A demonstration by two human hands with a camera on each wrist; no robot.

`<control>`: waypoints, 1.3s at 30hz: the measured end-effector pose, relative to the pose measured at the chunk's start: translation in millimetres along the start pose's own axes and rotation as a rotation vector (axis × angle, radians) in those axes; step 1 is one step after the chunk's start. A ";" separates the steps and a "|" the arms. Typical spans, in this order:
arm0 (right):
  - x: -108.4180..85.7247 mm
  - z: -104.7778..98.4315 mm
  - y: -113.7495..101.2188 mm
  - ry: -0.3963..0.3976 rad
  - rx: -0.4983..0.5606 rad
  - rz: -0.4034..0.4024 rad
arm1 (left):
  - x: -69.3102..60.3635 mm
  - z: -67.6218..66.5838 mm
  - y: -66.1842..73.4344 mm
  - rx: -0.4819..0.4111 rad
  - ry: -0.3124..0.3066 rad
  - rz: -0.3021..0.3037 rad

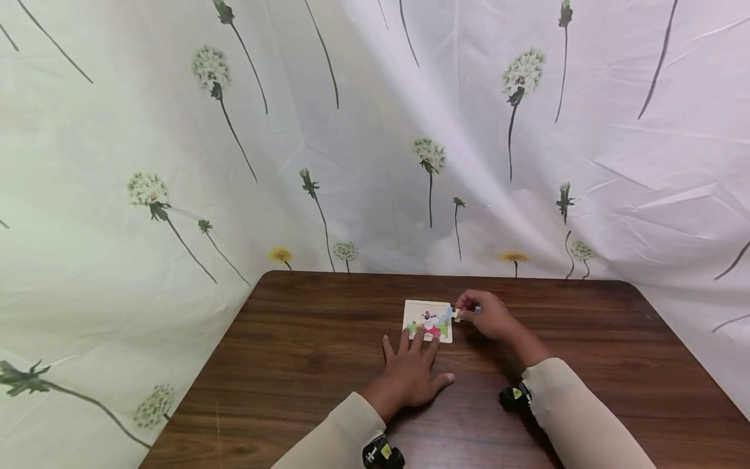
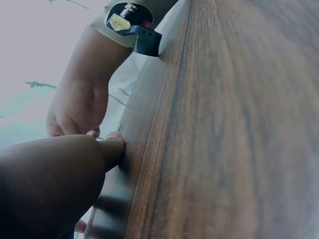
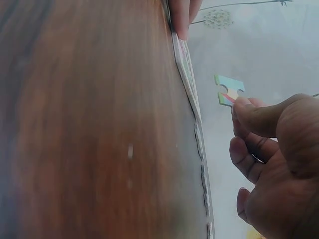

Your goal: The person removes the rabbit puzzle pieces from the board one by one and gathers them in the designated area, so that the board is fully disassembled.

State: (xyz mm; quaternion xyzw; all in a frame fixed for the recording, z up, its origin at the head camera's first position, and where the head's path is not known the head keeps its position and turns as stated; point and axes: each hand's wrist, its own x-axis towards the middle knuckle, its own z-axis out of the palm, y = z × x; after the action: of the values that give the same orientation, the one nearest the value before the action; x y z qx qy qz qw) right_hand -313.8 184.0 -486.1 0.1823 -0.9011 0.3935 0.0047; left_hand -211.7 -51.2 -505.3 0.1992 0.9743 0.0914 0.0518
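Note:
A small square jigsaw puzzle in a pale frame (image 1: 409,314) lies flat on the brown table, its picture a cartoon figure on green and blue. Spread and straight, the fingers of my left hand (image 1: 408,376) rest on the puzzle's near edge. Just right of the frame, my right hand (image 1: 491,318) pinches a puzzle piece (image 3: 230,84) between thumb and fingertips. That piece is blue, yellow and green with rounded notches, and the right wrist view shows it raised off the table. Most of the left hand's fingers are hidden in the left wrist view, where its thumb (image 2: 112,144) shows.
Several loose flat pieces (image 3: 204,184) lie on the table beyond the frame in the right wrist view. One blue piece (image 1: 478,309) shows beside the right hand. A white curtain (image 1: 375,163) printed with dandelions hangs behind the table's far edge (image 1: 351,273).

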 end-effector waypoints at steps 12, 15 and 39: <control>-7.4 -7.1 11.3 0.009 -0.015 -0.019 | -5.3 -4.1 0.9 0.000 0.008 0.000; -8.9 -7.0 16.6 0.012 -0.025 -0.028 | -6.1 -4.3 1.2 0.000 0.006 0.002; -13.7 -3.5 25.5 0.046 -0.141 -0.008 | -3.2 -3.6 0.8 0.004 -0.001 0.009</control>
State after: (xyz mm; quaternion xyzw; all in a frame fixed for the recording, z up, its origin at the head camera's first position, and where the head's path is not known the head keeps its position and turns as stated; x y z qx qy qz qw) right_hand -309.9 206.9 -503.9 0.1762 -0.9255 0.3329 0.0398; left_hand -208.9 -52.3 -501.4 0.2036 0.9736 0.0896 0.0516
